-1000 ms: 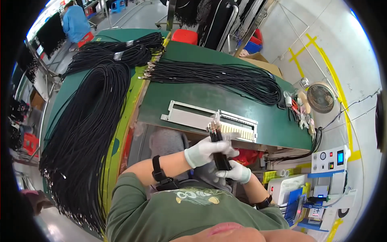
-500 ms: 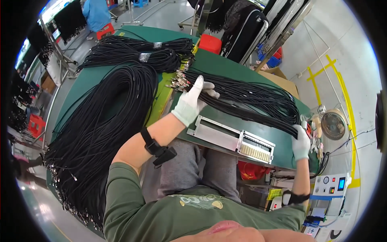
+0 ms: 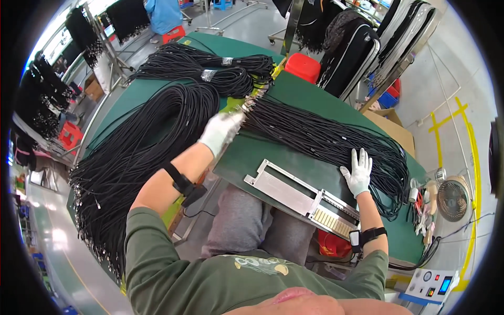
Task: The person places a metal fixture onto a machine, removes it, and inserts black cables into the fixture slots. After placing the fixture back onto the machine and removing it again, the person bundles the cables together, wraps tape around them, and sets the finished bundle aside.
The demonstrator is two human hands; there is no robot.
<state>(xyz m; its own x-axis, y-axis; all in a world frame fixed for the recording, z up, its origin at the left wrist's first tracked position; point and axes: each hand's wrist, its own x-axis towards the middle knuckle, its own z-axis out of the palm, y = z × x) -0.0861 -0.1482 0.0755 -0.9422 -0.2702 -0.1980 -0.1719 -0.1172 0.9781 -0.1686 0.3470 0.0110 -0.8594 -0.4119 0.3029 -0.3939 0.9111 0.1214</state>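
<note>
A long bundle of black cables lies across the right half of the green table, its metal connector ends gathered at the left. My white-gloved left hand is beside those ends; its fingers are smeared by motion, so its grip is unclear. My gloved right hand is open, fingers spread, at the near edge of the bundle's looped right part. Between my hands and my lap sits a silver metal fixture with a slotted frame and a row of tan blocks.
A large looped heap of black cables covers the table's left side. Tied cable coils lie at the back. A red stool stands beyond the table, a small fan at the right, and a control box lower right.
Both hands have let the cable strand down onto the bundle. My right hand has moved left and opened; my left hand has come back toward the left. The whole view has shifted.
</note>
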